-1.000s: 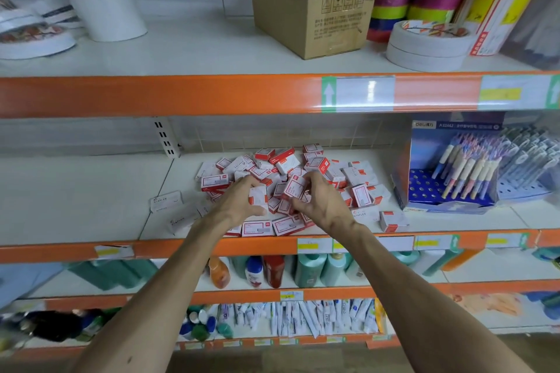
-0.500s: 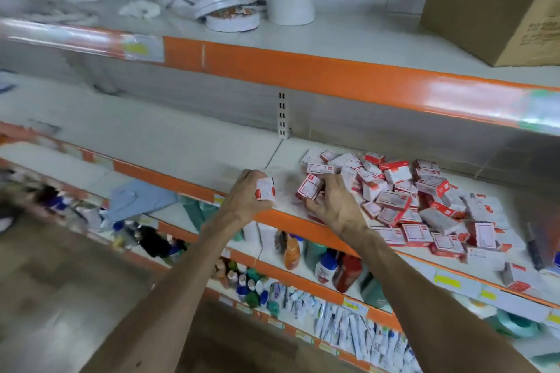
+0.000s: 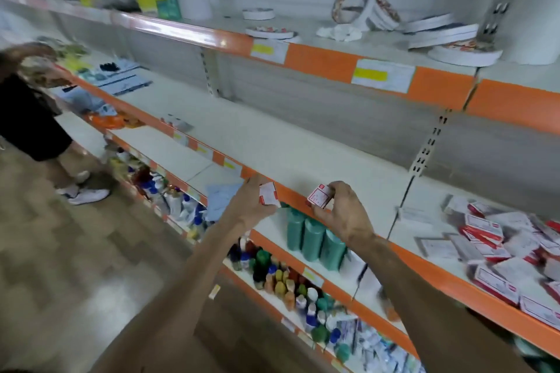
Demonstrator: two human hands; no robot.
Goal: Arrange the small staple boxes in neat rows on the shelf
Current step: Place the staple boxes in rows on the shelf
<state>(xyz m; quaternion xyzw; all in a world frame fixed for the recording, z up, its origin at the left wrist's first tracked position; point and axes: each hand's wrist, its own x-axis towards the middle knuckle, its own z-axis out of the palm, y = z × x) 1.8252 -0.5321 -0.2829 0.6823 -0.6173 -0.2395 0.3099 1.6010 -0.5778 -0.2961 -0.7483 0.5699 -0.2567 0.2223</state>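
Head cam, the only view I've got, w/ some motion blur. L hand [image 3: 251, 206] is up at the orange front lip of the middle shelf [image 3: 303, 145], fingers curled round a small white/red staple box [image 3: 268, 192]. That box sits in front of the lip, not on the board.

R hand [image 3: 345, 216] is just right of it. Thumb and fingertips pinch a second staple box [image 3: 319, 195], tilted, red-framed label face toward me, over the same lip and apart from the first box. Can't tell if either box touches the lip.

Rest of the stock is a loose pile of staple boxes [image 3: 500, 245], jumbled on the shelf's right section. It lies past the slotted upright [image 3: 422, 157], well apart from both hands.

Next shelf down: three green bottles [image 3: 312, 239] stand side by side, directly under R hand in the pic. A blue paper [image 3: 224, 197] lies just left of L hand. Lower again are rows of small coloured bottles [image 3: 272, 272].

Top shelf has tape rolls [image 3: 363, 6], some on edge, some flat, w/ price labels [image 3: 383, 76] on its orange strip.

Far left, another person [image 3: 30, 118] in black stands at the shelving, white shoes [image 3: 88, 194] on the wood-pattern floor [image 3: 75, 266].
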